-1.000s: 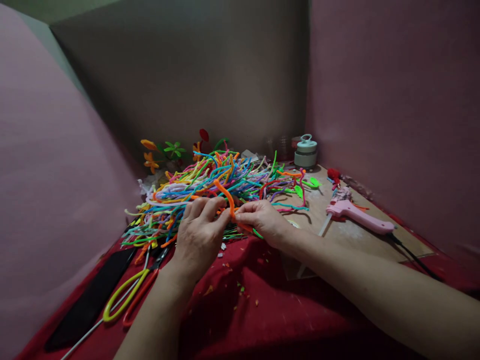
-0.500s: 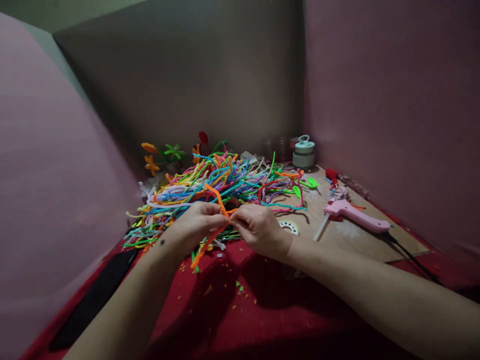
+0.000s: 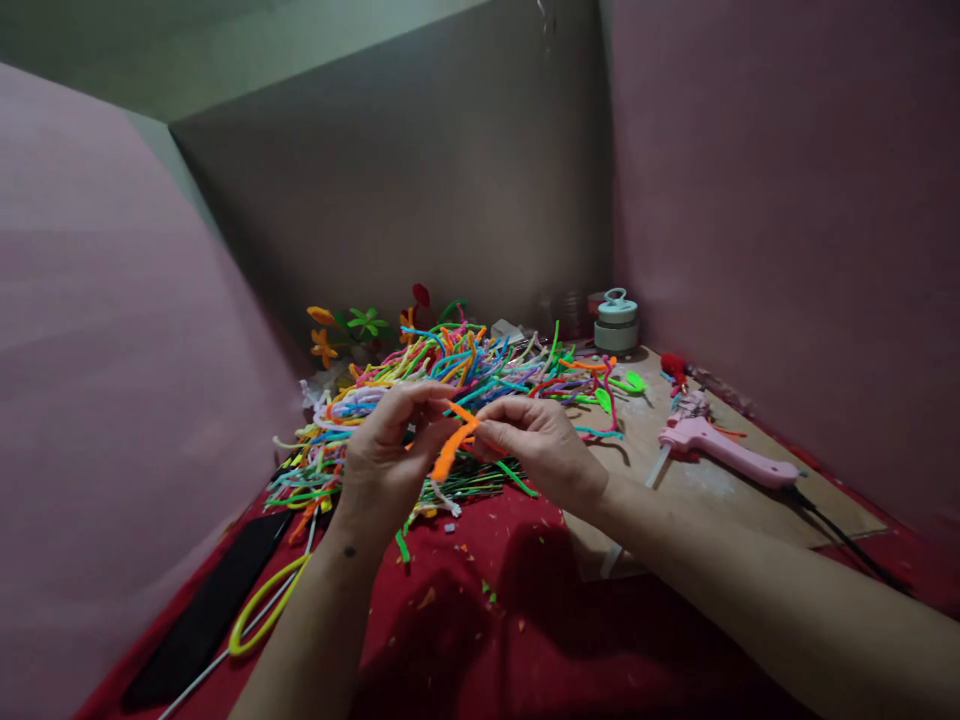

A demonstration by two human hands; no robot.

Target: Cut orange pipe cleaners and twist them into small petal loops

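Orange fuzzy stems (image 3: 452, 452) meet in a bent shape between my two hands, one wide end pointing down and toward me. My right hand (image 3: 534, 438) pinches them at the bend with thumb and fingertips. On the other side, my left hand (image 3: 397, 440) curves round with thumb and fingers apart, its fingertips by the upper orange end; whether it grips that end is unclear. Behind both hands lies a big heap of many-coloured fuzzy stems (image 3: 480, 360), partly hidden by them.
A pink glue gun (image 3: 731, 450) lies on a brown board (image 3: 720, 500) at right, its cord trailing off. A lidded jar (image 3: 616, 325) stands behind. Fuzzy flowers (image 3: 366, 320) are at back left. A yellow loop (image 3: 262, 610) and a black flat object (image 3: 202, 610) lie at left on red cloth (image 3: 465, 660).
My left hand has opened from its pinch and turned more upright. The orange piece now looks shorter and folded. The view has shifted, bringing the yellow loop into sight.
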